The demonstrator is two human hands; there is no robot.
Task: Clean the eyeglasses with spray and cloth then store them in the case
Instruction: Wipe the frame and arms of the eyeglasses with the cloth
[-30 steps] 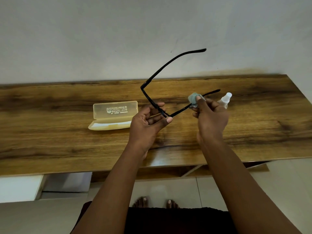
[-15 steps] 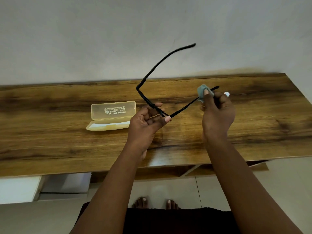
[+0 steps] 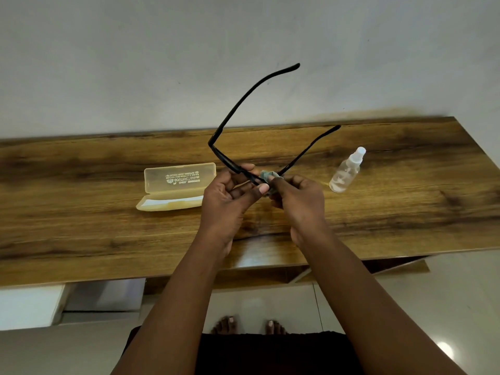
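The left hand (image 3: 230, 196) grips the front of the black glasses (image 3: 238, 112), whose arms are open and point up and away. The right hand (image 3: 297, 198) pinches a grey-green cloth (image 3: 269, 175) against the frame, just beside the left thumb. On the counter (image 3: 81, 239), an open yellow case (image 3: 176, 186) lies left and a clear spray bottle (image 3: 347, 170) lies right.

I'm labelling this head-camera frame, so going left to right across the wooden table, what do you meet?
Open translucent yellow plastic glasses case → left hand gripping the black-framed eyeglasses → right hand pinching a small grey-green cloth → clear plastic spray bottle.
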